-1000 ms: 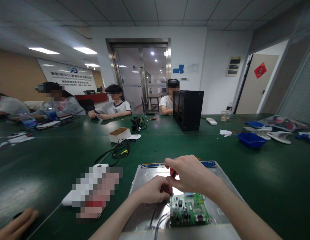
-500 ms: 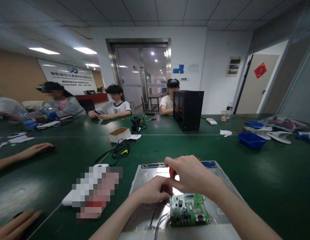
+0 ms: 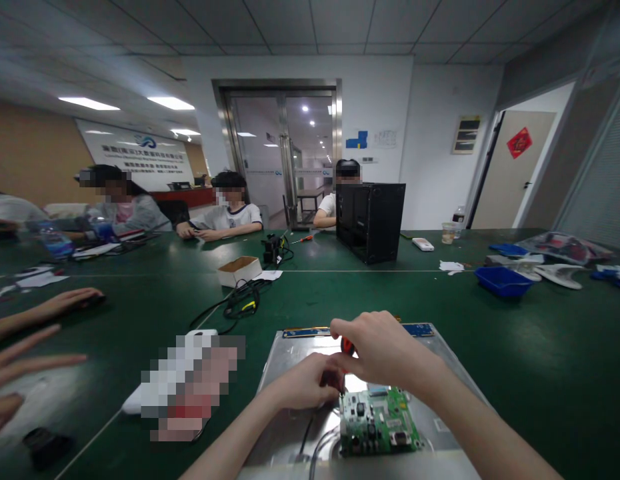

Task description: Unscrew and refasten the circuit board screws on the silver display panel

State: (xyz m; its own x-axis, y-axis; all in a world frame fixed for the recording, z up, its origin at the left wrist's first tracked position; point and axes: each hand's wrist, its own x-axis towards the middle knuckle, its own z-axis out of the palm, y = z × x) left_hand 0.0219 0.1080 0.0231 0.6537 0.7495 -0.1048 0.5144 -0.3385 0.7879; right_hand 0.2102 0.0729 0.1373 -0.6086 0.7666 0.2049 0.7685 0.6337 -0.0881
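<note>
Right grip (image 3: 383,347) closed round red handle (image 3: 347,346) — black case (image 3: 383,223) turned, co-worker's nearer hand (image 3: 35,367) lifted

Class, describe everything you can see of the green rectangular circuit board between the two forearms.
The green rectangular circuit board lies component side up over the silvery metal panel. It carries dark square chips and a metal-rimmed connector near its close edge. The bare left hand and right hand meet around its far left corner; contact is unclear.
</note>
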